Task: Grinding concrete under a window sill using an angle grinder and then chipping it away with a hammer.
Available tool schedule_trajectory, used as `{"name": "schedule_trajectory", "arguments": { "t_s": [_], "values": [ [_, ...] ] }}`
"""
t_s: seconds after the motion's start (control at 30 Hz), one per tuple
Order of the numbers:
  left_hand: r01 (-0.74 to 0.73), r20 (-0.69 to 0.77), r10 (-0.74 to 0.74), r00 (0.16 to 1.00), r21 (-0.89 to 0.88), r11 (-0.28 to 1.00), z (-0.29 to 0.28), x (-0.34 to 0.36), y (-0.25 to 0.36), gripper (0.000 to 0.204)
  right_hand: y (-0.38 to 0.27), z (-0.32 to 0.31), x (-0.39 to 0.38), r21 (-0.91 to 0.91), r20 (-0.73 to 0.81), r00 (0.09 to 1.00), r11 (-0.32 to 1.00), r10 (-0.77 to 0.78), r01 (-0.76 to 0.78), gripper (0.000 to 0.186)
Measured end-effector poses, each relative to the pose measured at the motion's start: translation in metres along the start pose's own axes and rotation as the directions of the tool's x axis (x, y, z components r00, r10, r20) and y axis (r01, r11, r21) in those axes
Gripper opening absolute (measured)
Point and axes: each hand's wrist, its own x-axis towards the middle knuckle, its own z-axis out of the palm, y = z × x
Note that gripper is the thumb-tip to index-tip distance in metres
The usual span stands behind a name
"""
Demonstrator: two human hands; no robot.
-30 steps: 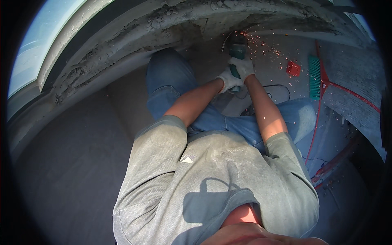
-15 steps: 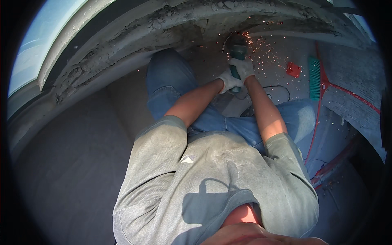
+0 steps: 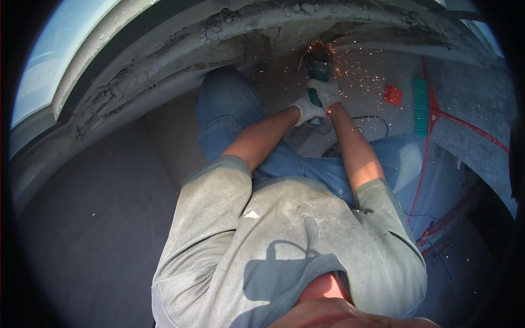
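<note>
A green angle grinder (image 3: 319,71) points away from me, its dark head at the foot of a rough, broken concrete wall (image 3: 251,45). Orange sparks fly from the head, mostly to the right and some to the left. Around the rear of the grinder's body is my left hand (image 3: 307,107), in a whitish work glove. My right hand (image 3: 326,92), gloved the same, grips further forward, close behind the head. The disc and the exact spot it touches are hidden by the head and the sparks.
To the right lie a red piece (image 3: 392,94), probably plastic, and a green-bristled broom (image 3: 421,106) with a red handle. A dark cord (image 3: 377,116) loops beside my right forearm. My bent legs in jeans (image 3: 227,112) lie on both sides. A window (image 3: 60,52) is at upper left.
The sparks have spread differently, with more now flying to the left of the grinder's head. Both hands keep their grip, and the grinder has hardly moved.
</note>
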Motion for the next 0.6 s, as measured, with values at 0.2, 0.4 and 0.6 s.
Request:
{"name": "schedule_trajectory", "arguments": {
  "t_s": [0.2, 0.4, 0.6],
  "values": [
    [-0.026, 0.018, 0.025, 1.000, 0.028, 0.999, 0.002, 0.007, -0.005, 0.080, 0.003, -0.001, 0.000, 0.042, -0.002, 1.000, 0.999, 0.023, -0.023, 0.039],
    [-0.122, 0.019, 0.121, 0.992, 0.005, 0.993, 0.002, 0.007, -0.006, 0.079, -0.005, -0.002, -0.002, -0.021, -0.049, 0.998, 0.999, 0.043, -0.044, 0.037],
    [-0.026, 0.004, 0.027, 1.000, -0.132, 0.991, 0.010, -0.010, 0.007, 0.078, -0.023, -0.012, -0.024, 0.074, 0.018, 0.995, 0.992, 0.101, -0.102, 0.037]
  ]
}}
